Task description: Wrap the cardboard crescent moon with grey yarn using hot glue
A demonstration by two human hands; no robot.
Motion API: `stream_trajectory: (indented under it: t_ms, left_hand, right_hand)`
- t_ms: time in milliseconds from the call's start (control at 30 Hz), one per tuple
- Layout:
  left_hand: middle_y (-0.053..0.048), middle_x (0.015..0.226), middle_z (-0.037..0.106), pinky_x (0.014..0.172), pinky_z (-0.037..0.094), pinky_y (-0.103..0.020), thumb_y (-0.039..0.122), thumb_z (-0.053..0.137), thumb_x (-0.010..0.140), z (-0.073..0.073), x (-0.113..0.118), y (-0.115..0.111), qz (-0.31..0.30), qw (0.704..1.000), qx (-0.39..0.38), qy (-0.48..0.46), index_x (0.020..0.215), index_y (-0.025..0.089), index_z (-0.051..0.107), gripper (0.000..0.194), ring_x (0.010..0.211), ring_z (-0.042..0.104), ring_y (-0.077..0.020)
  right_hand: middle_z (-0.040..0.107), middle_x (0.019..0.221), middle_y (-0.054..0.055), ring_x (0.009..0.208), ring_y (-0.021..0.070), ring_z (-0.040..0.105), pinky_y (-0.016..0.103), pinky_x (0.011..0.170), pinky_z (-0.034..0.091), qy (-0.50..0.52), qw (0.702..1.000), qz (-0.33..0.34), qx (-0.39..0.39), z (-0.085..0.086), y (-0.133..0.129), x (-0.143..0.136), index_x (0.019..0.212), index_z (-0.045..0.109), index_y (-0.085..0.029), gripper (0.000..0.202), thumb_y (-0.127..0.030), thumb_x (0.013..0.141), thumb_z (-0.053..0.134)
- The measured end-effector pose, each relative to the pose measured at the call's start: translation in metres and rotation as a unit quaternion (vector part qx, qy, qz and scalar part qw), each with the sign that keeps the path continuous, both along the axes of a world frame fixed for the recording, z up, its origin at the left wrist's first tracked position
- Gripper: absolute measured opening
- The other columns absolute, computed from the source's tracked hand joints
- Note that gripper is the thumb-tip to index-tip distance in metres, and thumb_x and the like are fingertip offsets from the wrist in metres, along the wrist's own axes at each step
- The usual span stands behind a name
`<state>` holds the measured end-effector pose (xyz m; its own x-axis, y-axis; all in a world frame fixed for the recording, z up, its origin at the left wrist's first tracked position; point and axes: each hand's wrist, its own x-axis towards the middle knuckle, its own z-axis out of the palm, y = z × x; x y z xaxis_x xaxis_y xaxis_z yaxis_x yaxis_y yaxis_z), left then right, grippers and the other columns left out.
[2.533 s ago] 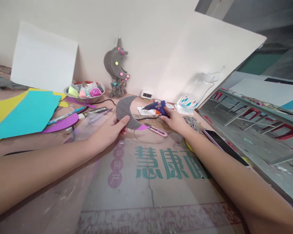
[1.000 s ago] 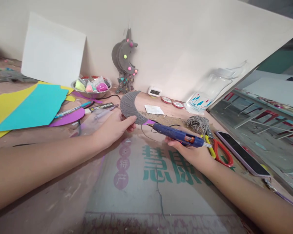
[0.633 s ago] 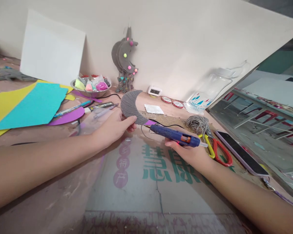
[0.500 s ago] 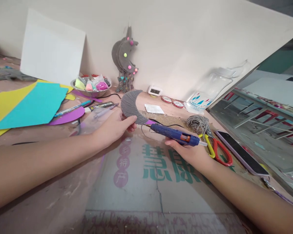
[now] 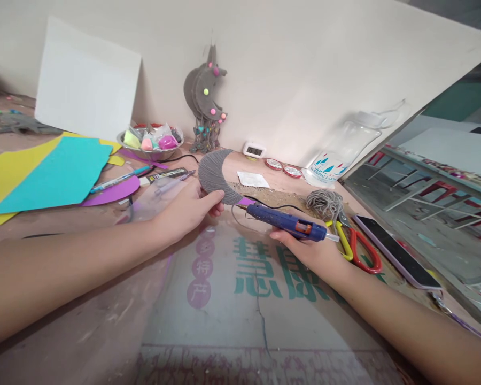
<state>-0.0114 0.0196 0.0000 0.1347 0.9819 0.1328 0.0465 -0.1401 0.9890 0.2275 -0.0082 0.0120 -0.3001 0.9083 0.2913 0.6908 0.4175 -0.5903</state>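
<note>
My left hand [image 5: 196, 208] pinches a crescent moon shape [image 5: 216, 176] wrapped in grey yarn, with its thumb on the lower edge. A bit of purple [image 5: 246, 201] shows at the crescent's unwrapped tip. My right hand [image 5: 308, 243] is closed around a blue hot glue gun [image 5: 284, 221], and a clear glue stick [image 5: 332, 237] pokes from its back end. The gun's nozzle is at the crescent's lower right tip; whether it touches cannot be made out. A loose strand of yarn hangs below the tip. A ball of grey yarn [image 5: 324, 203] lies beyond my right hand.
Red-and-yellow-handled scissors [image 5: 364, 251] and a phone [image 5: 396, 251] lie at the right. A clear jug [image 5: 336, 149] and small clock [image 5: 254, 150] stand at the wall, where a decorated grey moon [image 5: 204, 91] hangs. Coloured sheets [image 5: 52, 174] and a bowl [image 5: 150, 153] are left.
Almost nothing differs. Both hands keep their hold on the crescent and the glue gun, and the view has shifted very slightly.
</note>
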Motion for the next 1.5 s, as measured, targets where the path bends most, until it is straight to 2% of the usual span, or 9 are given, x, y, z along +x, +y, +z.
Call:
stream_trajectory:
  t_ms: [333, 900, 1500]
  left_hand:
    - [0.001, 0.062, 0.058, 0.052, 0.043, -0.024, 0.028, 0.054, 0.078, -0.0002, -0.0012, 0.0002, -0.003, 1.000, 0.002, 0.004, 0.076, 0.018, 0.052, 0.011, 0.055, 0.054, -0.0124]
    - [0.000, 0.062, 0.059, 0.052, 0.043, -0.023, 0.027, 0.053, 0.077, -0.0028, -0.0011, 0.0008, -0.005, 1.000, 0.012, 0.006, 0.074, 0.018, 0.052, 0.009, 0.055, 0.055, -0.0127]
    - [0.001, 0.061, 0.057, 0.053, 0.044, -0.023, 0.027, 0.054, 0.077, 0.0008, -0.0001, -0.0007, -0.006, 1.000, -0.003, -0.011, 0.075, 0.017, 0.052, 0.010, 0.054, 0.053, -0.0114]
  right_hand:
    - [0.060, 0.071, 0.002, 0.068, 0.0176, 0.057, 0.029, 0.062, 0.047, 0.008, 1.000, -0.001, -0.003, 0.0028, -0.0018, -0.0037, 0.075, 0.058, -0.021, 0.026, -0.046, 0.074, 0.063]
    - [0.062, 0.075, 0.003, 0.072, 0.0190, 0.059, 0.031, 0.066, 0.049, -0.014, 1.000, 0.011, -0.009, -0.0018, 0.0008, 0.0004, 0.083, 0.059, -0.021, 0.026, -0.047, 0.076, 0.061]
    - [0.065, 0.079, 0.002, 0.077, 0.0206, 0.061, 0.034, 0.073, 0.049, -0.024, 0.999, -0.015, 0.041, -0.0045, 0.0040, 0.0031, 0.080, 0.058, -0.022, 0.023, -0.044, 0.074, 0.064]
